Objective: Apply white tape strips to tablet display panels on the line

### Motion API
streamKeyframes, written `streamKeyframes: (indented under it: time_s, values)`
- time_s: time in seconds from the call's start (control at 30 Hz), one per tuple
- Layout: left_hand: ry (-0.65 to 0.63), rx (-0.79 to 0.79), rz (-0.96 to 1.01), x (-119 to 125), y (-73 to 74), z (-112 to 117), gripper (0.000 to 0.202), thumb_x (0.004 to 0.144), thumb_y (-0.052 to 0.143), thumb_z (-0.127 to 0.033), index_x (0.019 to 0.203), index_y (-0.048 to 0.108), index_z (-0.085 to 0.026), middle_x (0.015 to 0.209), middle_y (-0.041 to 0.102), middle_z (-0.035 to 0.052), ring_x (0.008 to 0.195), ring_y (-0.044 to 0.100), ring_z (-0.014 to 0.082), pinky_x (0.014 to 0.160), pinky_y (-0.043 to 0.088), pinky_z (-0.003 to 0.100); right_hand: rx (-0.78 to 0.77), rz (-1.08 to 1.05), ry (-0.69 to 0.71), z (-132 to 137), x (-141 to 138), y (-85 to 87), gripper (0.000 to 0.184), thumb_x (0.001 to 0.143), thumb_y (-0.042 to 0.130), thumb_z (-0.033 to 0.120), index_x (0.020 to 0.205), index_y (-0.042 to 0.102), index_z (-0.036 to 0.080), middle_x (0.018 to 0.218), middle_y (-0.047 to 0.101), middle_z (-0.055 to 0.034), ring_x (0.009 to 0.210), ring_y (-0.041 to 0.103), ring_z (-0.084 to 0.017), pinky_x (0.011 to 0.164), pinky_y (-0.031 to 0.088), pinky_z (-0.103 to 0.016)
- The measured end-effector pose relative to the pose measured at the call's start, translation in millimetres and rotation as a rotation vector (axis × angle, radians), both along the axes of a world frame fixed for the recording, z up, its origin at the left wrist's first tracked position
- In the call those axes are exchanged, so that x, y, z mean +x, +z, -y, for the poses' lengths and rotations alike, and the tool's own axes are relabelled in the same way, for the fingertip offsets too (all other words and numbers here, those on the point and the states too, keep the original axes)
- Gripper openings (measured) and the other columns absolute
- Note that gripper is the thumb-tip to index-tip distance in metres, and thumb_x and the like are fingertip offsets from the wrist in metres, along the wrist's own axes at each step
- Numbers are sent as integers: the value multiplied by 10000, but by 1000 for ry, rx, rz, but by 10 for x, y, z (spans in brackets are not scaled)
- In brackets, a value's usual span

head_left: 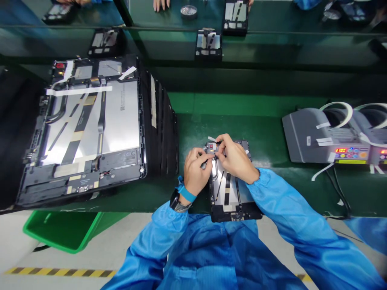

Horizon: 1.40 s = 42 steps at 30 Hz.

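Note:
An opened tablet lies on the green bench in front of me, its silver plate, dark flat cables and circuit parts bare. My left hand is closed at its upper left corner, thumb and finger pinched by a small board. From the right, my right hand reaches over the same corner, fingers closed in a pinch. A short white tape strip sticks up beside the right fingertip. What either pinch holds is too small to make out.
At left stands a tall stack of opened tablets with white tape strips. Grey tape dispensers with lit red displays stand at right, cables hanging below. A green bin is under the bench edge. Beyond a ledge are more tablets and another person's hand.

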<state>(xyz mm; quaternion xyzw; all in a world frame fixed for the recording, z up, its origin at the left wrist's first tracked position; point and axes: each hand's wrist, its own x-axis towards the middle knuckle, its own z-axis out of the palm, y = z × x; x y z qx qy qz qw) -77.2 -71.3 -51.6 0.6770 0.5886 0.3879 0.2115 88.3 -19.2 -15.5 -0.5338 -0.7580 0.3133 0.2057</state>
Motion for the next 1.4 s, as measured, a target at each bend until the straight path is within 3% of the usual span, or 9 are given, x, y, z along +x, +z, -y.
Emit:
streamKeyframes:
  time_s: [0.17,0.33,0.43,0.53,0.67,0.83,1.0,1.4]
  values:
    - [-141,72,-388,-126,90,84,324,984,575,-179,1225,780,-249,1210,684,124,1026,568,292,830,456,427,-37,1,-37,-35,8,13,402,847,609,88,1205,502,235,811,680,35,664,591,-170,662,363,-283]
    - [-253,57,-509,-222,178,113,413,1002,534,-199,1380,701,-219,1418,644,161,1168,566,351,888,474,486,-90,-19,-54,-133,0,114,394,791,653,71,1141,564,228,771,693,26,688,611,-178,671,385,-290]
    - [-307,72,-448,-254,166,80,403,1009,525,-196,1372,698,-219,1560,573,142,1370,511,385,1044,455,547,-211,-346,-183,-24,4,253,346,812,676,174,1143,585,215,836,724,-4,670,592,-165,644,421,-291]
    - [-356,59,-339,-290,99,38,416,999,513,-160,1368,688,-233,1635,510,116,1514,423,378,1149,416,582,-534,-826,-285,286,-5,356,429,869,669,329,1272,585,207,930,763,-52,637,580,-160,589,451,-295]
    - [-388,60,-216,-340,0,-12,459,954,470,-73,1327,700,-208,1667,467,124,1589,353,346,1214,394,596,-834,-1114,-409,686,-61,277,501,873,625,363,1349,599,210,960,770,-83,595,558,-163,558,458,-313]
    - [-434,96,-193,-384,-45,-59,544,908,428,-9,1346,682,-208,1675,461,98,1610,330,305,1252,390,586,-890,-1284,-471,800,-109,111,463,890,582,352,1327,656,218,980,776,-83,623,550,-172,596,479,-330]
    - [-458,142,-234,-402,-63,-79,548,894,434,-6,1357,665,-190,1686,443,99,1608,333,304,1242,419,576,-912,-1474,-464,822,-117,107,455,913,630,315,1346,667,179,1016,795,-90,674,602,-172,638,492,-328]
    - [-488,195,-275,-411,-58,-106,467,968,424,-41,1359,638,-180,1661,480,112,1588,373,304,1199,454,553,-959,-1485,-412,796,-149,45,470,942,601,385,1361,644,178,1040,800,-106,698,624,-184,693,481,-349]
